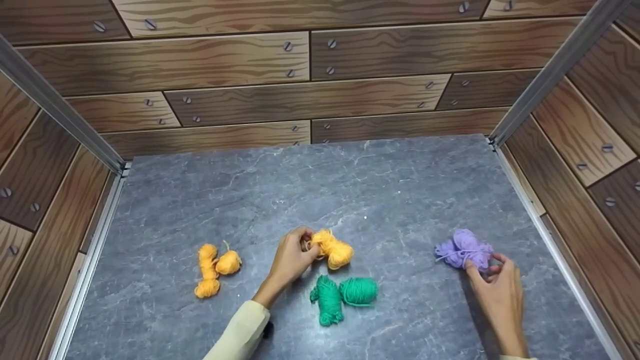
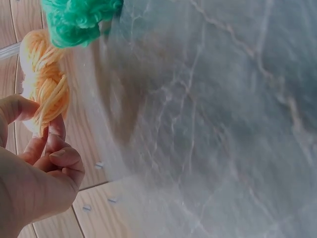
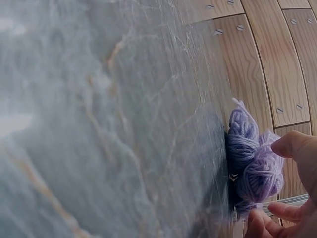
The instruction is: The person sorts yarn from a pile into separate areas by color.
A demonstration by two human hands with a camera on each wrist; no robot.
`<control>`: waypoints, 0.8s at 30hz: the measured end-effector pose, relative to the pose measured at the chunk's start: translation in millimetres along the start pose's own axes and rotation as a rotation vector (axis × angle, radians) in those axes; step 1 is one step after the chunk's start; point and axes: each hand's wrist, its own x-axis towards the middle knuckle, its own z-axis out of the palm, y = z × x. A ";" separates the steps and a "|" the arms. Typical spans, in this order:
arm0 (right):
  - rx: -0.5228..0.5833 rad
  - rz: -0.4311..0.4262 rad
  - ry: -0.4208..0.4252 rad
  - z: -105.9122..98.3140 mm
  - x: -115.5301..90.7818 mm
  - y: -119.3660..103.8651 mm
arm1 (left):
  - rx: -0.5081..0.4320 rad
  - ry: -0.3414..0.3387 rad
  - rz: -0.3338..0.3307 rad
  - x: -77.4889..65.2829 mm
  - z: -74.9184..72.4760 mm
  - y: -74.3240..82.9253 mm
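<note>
Near the middle of the table, my left hand (image 1: 295,255) pinches one end of a yellow yarn bundle (image 1: 336,250) between thumb and fingers. In the left wrist view the same yellow yarn (image 2: 45,79) shows a twisted middle. Over on the right, my right hand (image 1: 500,290) grips purple yarn (image 1: 465,250) with the thumb on one side and fingers on the other. The right wrist view shows this purple yarn (image 3: 262,173) as rounded bundles lying against each other. Just in front of the yellow bundle lie two green yarn bundles, one lengthwise (image 1: 329,300) and one crosswise (image 1: 359,291).
Two orange yarn bundles, a long one (image 1: 207,272) and a rounder one (image 1: 229,262), lie together at the left. The grey marbled tabletop (image 1: 400,190) is bordered by wood-patterned walls (image 1: 240,60) and metal rails (image 1: 560,255) at the sides.
</note>
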 end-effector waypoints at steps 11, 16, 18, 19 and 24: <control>0.057 -0.074 0.166 4.6 -3.6 -6.2 | 0.039 0.050 0.001 -5.3 -17.5 1.4; 0.078 -0.117 0.199 4.3 -1.2 -9.8 | 0.059 0.081 0.005 -8.5 -27.6 1.3; 0.093 -0.128 0.201 4.9 -0.8 -10.3 | 0.060 0.088 0.002 -9.4 -31.2 1.5; 0.100 -0.134 0.202 5.7 -0.9 -10.3 | 0.060 0.090 -0.002 -9.9 -32.7 1.5; 0.141 -0.181 0.218 12.3 -2.7 -13.2 | 0.075 0.110 -0.001 -15.0 -40.0 0.4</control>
